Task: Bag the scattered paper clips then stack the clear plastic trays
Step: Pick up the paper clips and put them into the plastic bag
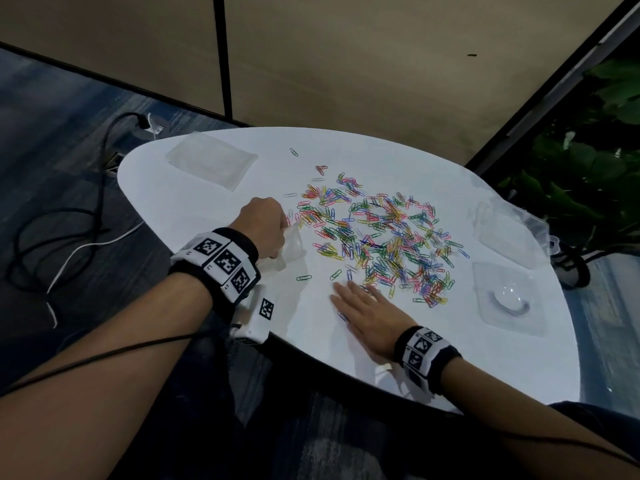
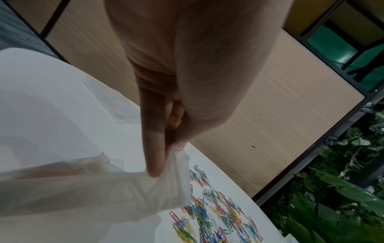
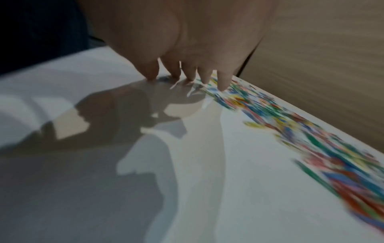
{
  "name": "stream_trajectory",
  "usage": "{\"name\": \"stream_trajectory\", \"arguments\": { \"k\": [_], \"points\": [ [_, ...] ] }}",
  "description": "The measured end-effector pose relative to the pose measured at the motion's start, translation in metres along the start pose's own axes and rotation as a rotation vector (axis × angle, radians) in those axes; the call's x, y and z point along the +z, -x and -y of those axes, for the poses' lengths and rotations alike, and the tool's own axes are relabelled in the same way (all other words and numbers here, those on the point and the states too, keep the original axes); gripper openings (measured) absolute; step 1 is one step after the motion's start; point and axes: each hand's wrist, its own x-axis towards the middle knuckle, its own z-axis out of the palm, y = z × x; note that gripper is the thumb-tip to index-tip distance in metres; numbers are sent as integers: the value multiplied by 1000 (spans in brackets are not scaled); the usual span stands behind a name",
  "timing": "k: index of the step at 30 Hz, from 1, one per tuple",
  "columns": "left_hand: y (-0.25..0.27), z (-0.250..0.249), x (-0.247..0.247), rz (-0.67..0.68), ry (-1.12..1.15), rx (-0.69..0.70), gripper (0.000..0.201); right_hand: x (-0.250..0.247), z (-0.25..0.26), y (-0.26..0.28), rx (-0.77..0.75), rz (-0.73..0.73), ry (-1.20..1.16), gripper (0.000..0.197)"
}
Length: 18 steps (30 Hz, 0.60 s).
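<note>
On our white oval table (image 1: 214, 209), our left hand (image 1: 265, 226) pinches a clear plastic bag (image 1: 291, 249); our right hand (image 1: 369, 317) lies flat, fingers straight, beside scattered coloured paper clips (image 1: 381, 237).

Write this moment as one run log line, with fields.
left hand: pinches plastic bag | right hand: flat beside paper clips | trays: unstacked

Head cam: high above near edge of white table (image 1: 214, 188), looks forward and down, wide; both forearms in frame.
Left wrist cam: close behind left hand (image 2: 187, 74), looks along fingers (image 2: 153, 148) toward far wall; sharp.
Right wrist cam: low over tabletop, behind right hand (image 3: 187, 41), tilted; motion-blurred.
Shared by all three: paper clips (image 1: 381, 237) spread, table surface, beige wall panel (image 1: 346, 64).
</note>
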Motion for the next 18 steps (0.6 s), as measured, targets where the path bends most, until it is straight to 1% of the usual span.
{"name": "stream_trajectory", "arguments": {
  "k": [2,3,5,6,7,8,9,11,12,13,14,16,18],
  "points": [
    [0,-2,1,10,-24,8,26,-1,-22,3,134,-20,49,75],
    [0,-3,1,15,-39,15,28,-3,-31,2,207,-13,52,73],
    [0,-4,3,24,-58,19,32,-7,-44,-4,351,64,-21,60],
    [-1,-6,4,29,-69,22,33,-6,-50,-7,408,93,-70,57],
    [-2,-7,5,34,-75,23,33,-5,-54,-9,443,96,-108,58],
    [-2,-8,7,41,-77,23,34,-4,-58,-13,460,79,-138,59],
    [-3,-10,8,45,-72,20,34,-4,-61,-16,455,40,-166,54],
    [-4,-13,11,57,-57,15,27,-9,-62,-22,407,-55,-192,28],
    [-4,-14,12,61,-46,12,21,-14,-63,-25,396,-81,-188,19],
    [-5,-16,14,67,-38,6,21,-18,-64,-27,418,-103,-215,15],
    [-5,-17,16,75,-30,7,23,-24,-66,-29,470,-118,-266,16],
    [-4,-19,19,95,-13,13,26,-36,-72,-30,623,-161,-445,18],
    [-4,-22,21,102,0,16,27,-50,-79,-29,800,-225,-676,12]
  ]
}}
